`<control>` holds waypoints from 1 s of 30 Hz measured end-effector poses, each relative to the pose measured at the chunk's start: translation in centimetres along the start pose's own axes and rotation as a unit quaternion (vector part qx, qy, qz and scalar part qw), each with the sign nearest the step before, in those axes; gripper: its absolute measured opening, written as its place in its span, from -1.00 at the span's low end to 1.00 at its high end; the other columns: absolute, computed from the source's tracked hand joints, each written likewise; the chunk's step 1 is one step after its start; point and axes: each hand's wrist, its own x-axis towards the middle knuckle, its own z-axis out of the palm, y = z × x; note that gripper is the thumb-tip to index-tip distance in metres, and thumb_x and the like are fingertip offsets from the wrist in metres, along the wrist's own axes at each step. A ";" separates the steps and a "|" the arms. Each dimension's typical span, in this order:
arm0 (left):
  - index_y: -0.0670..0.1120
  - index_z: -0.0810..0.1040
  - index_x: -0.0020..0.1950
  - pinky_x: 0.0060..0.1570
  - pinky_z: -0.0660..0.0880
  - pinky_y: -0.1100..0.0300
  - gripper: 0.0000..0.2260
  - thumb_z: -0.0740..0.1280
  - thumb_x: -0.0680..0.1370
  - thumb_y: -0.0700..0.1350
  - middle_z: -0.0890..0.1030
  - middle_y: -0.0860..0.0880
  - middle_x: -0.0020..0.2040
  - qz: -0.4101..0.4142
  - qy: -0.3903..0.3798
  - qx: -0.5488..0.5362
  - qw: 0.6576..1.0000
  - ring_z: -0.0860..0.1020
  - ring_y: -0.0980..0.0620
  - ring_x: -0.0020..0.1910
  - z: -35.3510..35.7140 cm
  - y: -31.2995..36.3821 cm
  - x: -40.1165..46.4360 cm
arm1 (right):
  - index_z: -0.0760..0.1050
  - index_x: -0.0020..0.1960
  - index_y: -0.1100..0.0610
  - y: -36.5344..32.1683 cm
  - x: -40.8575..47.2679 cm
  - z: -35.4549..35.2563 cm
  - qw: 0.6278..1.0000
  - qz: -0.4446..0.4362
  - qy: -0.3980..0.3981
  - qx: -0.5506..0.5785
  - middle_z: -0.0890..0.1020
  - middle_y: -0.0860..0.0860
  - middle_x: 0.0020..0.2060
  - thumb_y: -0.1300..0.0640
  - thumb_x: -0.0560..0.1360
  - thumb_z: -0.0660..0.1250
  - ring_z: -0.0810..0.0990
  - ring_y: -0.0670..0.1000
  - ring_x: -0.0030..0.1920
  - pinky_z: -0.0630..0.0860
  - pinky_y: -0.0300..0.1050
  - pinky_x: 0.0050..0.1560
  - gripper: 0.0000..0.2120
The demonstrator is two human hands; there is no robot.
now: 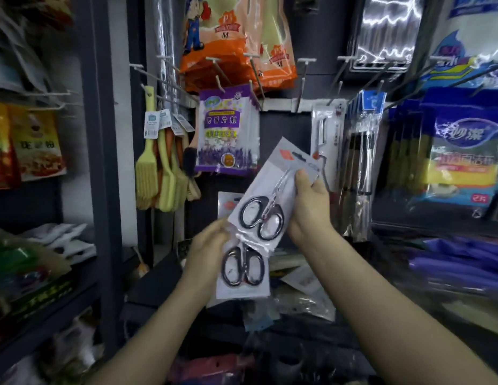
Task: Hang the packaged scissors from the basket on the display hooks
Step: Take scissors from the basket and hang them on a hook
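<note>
Not far along as far as I can see: no scissors pack on any hook yet. My right hand (309,207) has its grip pinched on the upper scissors pack (272,195), tilted, its hang hole up near the empty display hook (300,87). My left hand (208,245) has its grip on a second pack (243,270) just below it. The basket isn't clearly visible; there's only blurry clutter under my arms.

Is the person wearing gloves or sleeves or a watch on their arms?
No. The left hand and the right hand are both bare, with no gloves. Both forearms are uncovered all the way down to the bottom of the picture: no sleeves show, and no watch, bracelet or rings can be seen.
</note>
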 end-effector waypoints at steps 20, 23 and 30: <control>0.08 0.56 -0.10 -0.24 0.46 0.46 -0.79 0.25 0.53 -0.23 0.66 0.24 -0.31 0.077 -0.054 0.074 0.993 0.55 0.36 -0.27 -2.0 -3.5 -4.0 | 0.52 -0.02 0.07 0.5 -2.2 -6.7 0.949 -0.099 -0.090 -0.285 0.56 -0.07 -0.16 0.26 0.50 0.30 0.51 -0.15 -0.23 0.49 -0.28 -0.21 -0.87; 0.05 0.57 -0.09 -0.20 0.48 0.44 -0.80 0.24 0.53 -0.24 0.67 0.26 -0.27 0.066 -0.063 0.063 0.994 0.57 0.33 -0.23 -1.9 -3.9 -3.6 | 0.53 -0.07 0.05 -0.5 -1.8 -7.6 0.958 -0.048 -0.132 -0.249 0.57 -0.02 -0.27 0.29 0.52 0.26 0.50 -0.18 -0.43 0.43 -0.31 -0.44 -0.83; 0.08 0.61 -0.15 -0.12 0.50 0.00 -0.91 0.31 0.46 0.02 0.63 -0.15 -0.21 0.072 -0.042 0.096 0.992 0.55 -0.03 -0.21 0.5 -3.8 -1.3 | 0.52 0.02 0.19 -1.6 -0.6 -4.7 0.993 0.076 -0.063 0.063 0.69 0.01 -0.28 0.21 0.55 0.24 0.66 -0.06 -0.31 0.61 -0.17 -0.25 -0.89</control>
